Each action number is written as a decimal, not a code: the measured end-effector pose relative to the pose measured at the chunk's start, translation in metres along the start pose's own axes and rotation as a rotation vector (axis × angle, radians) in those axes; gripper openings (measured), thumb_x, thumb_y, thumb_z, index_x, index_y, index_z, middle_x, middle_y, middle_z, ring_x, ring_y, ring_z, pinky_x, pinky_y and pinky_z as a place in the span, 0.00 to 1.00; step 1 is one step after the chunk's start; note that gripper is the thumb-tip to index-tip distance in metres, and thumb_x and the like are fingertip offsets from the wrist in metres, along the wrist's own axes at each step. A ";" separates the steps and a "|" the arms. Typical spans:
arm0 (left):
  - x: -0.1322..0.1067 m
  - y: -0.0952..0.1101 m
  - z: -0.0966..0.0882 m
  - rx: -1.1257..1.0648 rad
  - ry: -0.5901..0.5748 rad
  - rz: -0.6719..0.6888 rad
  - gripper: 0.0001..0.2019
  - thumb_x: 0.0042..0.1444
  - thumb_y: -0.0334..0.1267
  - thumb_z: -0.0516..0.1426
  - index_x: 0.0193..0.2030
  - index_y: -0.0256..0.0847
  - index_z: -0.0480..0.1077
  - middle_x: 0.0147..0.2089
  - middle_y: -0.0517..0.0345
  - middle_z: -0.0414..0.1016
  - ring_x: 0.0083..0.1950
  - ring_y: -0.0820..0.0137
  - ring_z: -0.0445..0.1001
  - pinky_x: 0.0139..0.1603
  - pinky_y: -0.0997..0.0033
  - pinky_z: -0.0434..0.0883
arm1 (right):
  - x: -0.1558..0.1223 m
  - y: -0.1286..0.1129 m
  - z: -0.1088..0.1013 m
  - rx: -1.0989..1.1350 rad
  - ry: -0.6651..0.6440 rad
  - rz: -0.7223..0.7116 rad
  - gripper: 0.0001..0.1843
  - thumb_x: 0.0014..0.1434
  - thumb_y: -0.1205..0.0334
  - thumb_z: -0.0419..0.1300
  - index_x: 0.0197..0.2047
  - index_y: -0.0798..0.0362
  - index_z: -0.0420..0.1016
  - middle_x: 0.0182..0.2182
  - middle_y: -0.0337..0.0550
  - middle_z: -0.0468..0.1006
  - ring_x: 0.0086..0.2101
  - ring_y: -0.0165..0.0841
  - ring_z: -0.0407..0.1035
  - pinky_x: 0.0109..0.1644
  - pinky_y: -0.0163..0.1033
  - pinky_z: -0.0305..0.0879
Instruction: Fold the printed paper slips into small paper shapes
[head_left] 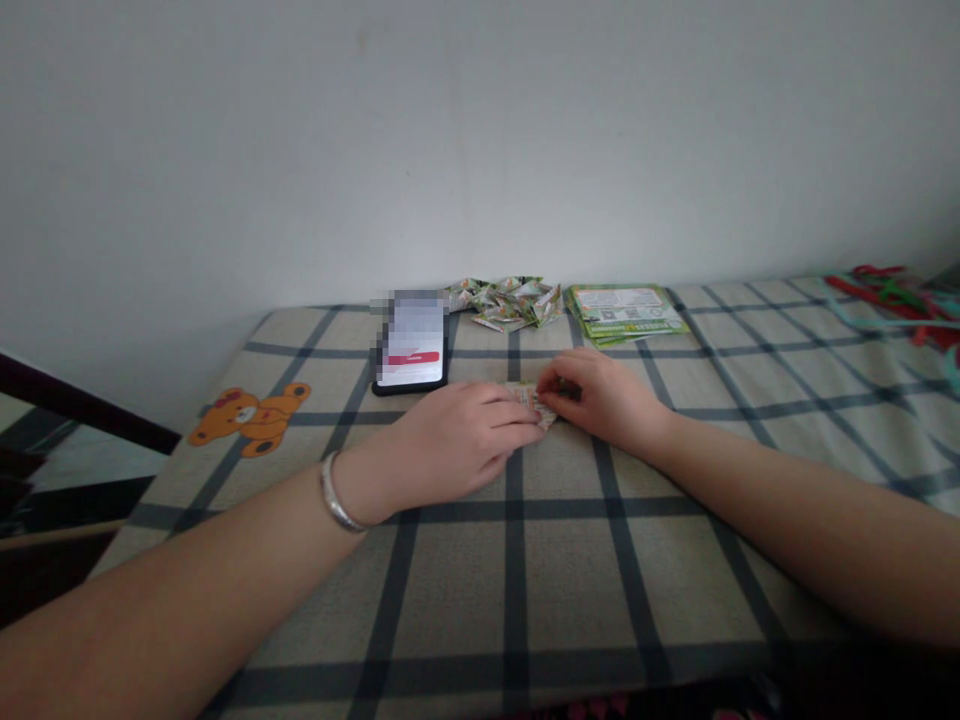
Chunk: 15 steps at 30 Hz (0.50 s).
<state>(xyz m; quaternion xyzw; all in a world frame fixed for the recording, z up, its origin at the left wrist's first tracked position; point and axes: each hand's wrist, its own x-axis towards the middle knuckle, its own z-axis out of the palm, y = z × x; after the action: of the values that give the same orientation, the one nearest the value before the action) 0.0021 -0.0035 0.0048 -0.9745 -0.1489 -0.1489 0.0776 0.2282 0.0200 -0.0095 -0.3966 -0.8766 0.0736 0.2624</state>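
A small folded piece of printed paper [526, 394] lies on the checked tablecloth, mostly covered by my hands. My left hand [472, 435], a silver bangle [339, 492] at its wrist, holds the paper down, its fingers together over the near side; the thumb is hidden. From the other side, my right hand [596, 395] pinches the paper's right edge between thumb and curled fingers. Behind the hands sits a pile of folded, pointed green-and-white paper pieces [517, 305]. To its right is a stack of green printed sheets [628, 312].
A phone [411, 345] with a lit screen leans upright behind my left hand. An orange bear figure [251, 418] lies on the cloth at the left. Red, green and pale blue items [896, 300] lie at the far right. A white wall [480, 140] stands behind the table.
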 end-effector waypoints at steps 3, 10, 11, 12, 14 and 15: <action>0.001 0.003 -0.003 0.019 -0.012 -0.010 0.17 0.58 0.30 0.54 0.55 0.37 0.70 0.55 0.53 0.75 0.57 0.62 0.71 0.59 0.60 0.70 | -0.002 0.000 -0.005 -0.017 0.025 0.000 0.02 0.58 0.65 0.61 0.33 0.54 0.74 0.28 0.39 0.74 0.32 0.31 0.67 0.36 0.35 0.60; 0.002 0.007 -0.006 0.043 -0.015 -0.044 0.16 0.59 0.30 0.54 0.54 0.36 0.70 0.55 0.52 0.75 0.57 0.62 0.71 0.60 0.58 0.69 | -0.012 -0.010 -0.028 -0.131 -0.151 -0.317 0.07 0.62 0.64 0.58 0.39 0.52 0.78 0.36 0.43 0.79 0.40 0.36 0.68 0.44 0.41 0.64; 0.002 0.007 -0.006 0.047 -0.014 -0.045 0.16 0.59 0.30 0.54 0.54 0.36 0.70 0.54 0.52 0.75 0.57 0.61 0.71 0.59 0.58 0.69 | -0.013 -0.011 -0.030 -0.143 -0.184 -0.344 0.08 0.63 0.65 0.57 0.40 0.52 0.78 0.37 0.44 0.79 0.41 0.36 0.68 0.45 0.41 0.64; 0.002 0.007 -0.005 0.049 -0.014 -0.045 0.16 0.59 0.30 0.54 0.54 0.36 0.71 0.54 0.52 0.75 0.57 0.61 0.71 0.60 0.58 0.69 | -0.013 -0.011 -0.031 -0.156 -0.208 -0.364 0.09 0.63 0.65 0.56 0.40 0.52 0.78 0.37 0.44 0.79 0.42 0.36 0.68 0.45 0.41 0.64; 0.002 0.006 -0.005 0.048 -0.021 -0.047 0.16 0.58 0.29 0.54 0.53 0.36 0.71 0.54 0.52 0.75 0.57 0.61 0.70 0.60 0.57 0.70 | -0.014 -0.011 -0.032 -0.181 -0.235 -0.401 0.11 0.65 0.65 0.54 0.41 0.52 0.78 0.38 0.45 0.80 0.42 0.36 0.69 0.45 0.42 0.65; 0.002 0.006 -0.005 0.045 -0.027 -0.048 0.16 0.58 0.29 0.54 0.53 0.36 0.71 0.54 0.52 0.75 0.57 0.61 0.70 0.59 0.57 0.70 | -0.014 -0.011 -0.033 -0.190 -0.241 -0.417 0.12 0.65 0.64 0.53 0.41 0.52 0.78 0.39 0.45 0.80 0.42 0.36 0.69 0.45 0.42 0.65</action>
<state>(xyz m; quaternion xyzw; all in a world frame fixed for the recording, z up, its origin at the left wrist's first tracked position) 0.0045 -0.0094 0.0093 -0.9706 -0.1765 -0.1343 0.0941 0.2452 -0.0003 0.0165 -0.2183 -0.9674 -0.0179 0.1271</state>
